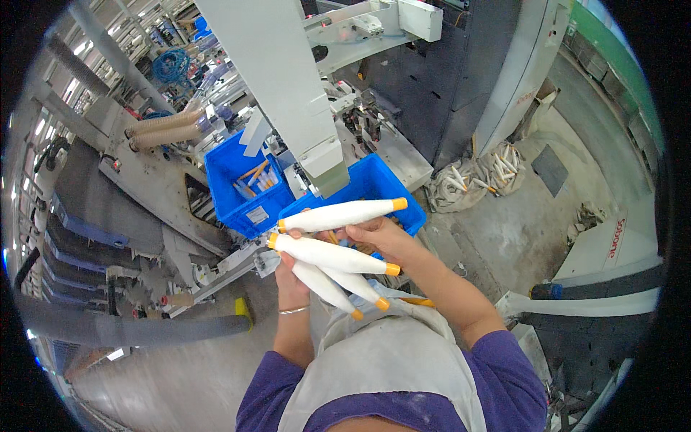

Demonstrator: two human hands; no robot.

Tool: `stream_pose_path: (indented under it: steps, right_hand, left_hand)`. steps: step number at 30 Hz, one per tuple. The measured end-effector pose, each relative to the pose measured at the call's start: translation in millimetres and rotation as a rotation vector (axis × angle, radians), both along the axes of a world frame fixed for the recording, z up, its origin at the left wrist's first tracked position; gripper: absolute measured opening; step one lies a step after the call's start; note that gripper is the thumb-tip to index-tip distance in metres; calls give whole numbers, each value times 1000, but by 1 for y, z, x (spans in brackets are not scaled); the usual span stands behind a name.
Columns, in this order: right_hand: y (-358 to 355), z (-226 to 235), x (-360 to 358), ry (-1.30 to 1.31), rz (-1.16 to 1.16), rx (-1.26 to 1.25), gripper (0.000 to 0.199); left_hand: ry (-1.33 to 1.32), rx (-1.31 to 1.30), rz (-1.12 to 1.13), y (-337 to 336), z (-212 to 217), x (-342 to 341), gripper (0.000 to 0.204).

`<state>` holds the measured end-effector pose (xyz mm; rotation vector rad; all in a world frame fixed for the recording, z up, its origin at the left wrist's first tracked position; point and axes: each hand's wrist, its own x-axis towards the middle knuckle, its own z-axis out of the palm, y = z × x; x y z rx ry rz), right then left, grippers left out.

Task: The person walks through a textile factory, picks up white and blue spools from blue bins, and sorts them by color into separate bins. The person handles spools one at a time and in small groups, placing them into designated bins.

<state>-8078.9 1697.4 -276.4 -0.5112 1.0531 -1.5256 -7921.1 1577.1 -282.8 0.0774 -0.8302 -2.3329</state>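
Four white yarn bobbins (335, 254) are fanning out in front of the person's apron (389, 353), the topmost overlapping a blue crate (374, 176) in this view. All are tapering toward orange tips (392, 269). Likely handling: light, stiff along the core, yielding slightly at the wound yarn; smooth enough to be slipping when bunched, windings probably scuffing or snagging under rough handling. Best hold: seemingly the hard tips, or a gentle grip round the thick middle. Left hand (286, 261) is gripping the bunch near its left-hand ends, most fingers hiding underneath. Right hand (381, 237) is sitting behind the upper bobbins, fingers partly bent; cannot tell whether it is gripping anything.
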Motion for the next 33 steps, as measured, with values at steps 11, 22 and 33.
stream_pose_path:
  steps: [11, 22, 33]
  right_hand:
    - [141, -47, -107, -565, -779, -443, 26]
    - [2, -3, -10, 170, 36, 247, 41]
    - [83, -89, -76, -134, -444, -69, 28]
  left_hand:
    - [-31, 99, 136, -18, -15, 23, 49]
    - [-151, -359, 20, 1, -9, -6, 49]
    - [-40, 17, 155, -6, -32, 30, 49]
